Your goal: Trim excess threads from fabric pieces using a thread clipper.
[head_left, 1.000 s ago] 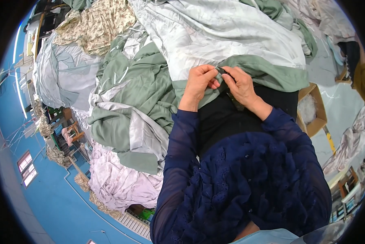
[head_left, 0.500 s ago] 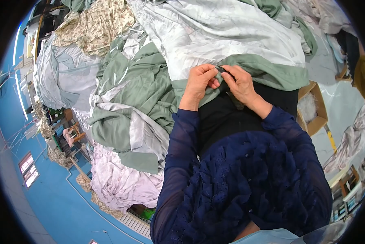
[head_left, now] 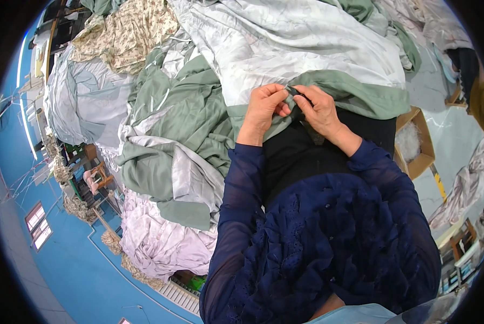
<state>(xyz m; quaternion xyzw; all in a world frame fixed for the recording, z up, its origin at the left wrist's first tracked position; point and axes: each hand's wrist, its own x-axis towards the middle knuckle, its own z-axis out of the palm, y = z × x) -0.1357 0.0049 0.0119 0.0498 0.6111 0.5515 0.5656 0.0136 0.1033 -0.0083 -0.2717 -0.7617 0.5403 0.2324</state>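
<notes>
A large white cloth [head_left: 285,51] with a wide green border [head_left: 360,94] drapes down over my lap. My left hand [head_left: 264,110] pinches the border's edge between thumb and fingers. Close against it, my right hand [head_left: 320,110] is closed around a small dark tool [head_left: 293,92], whose tip shows at the left hand's fingertips. Most of that tool is hidden by the fingers, so its exact kind does not show. The two hands almost touch above my black-clad lap [head_left: 296,154].
Heaped green fabric [head_left: 193,102] lies to the left, with pale pink cloth [head_left: 166,237] nearer. Floral cloth [head_left: 126,40] and grey-blue cloth [head_left: 85,102] are piled farther left. A cardboard box [head_left: 422,143] holding white fluff stands on the floor at right.
The right thumb and the dark tool shift very slightly at the green edge. Otherwise both hands keep their place.
</notes>
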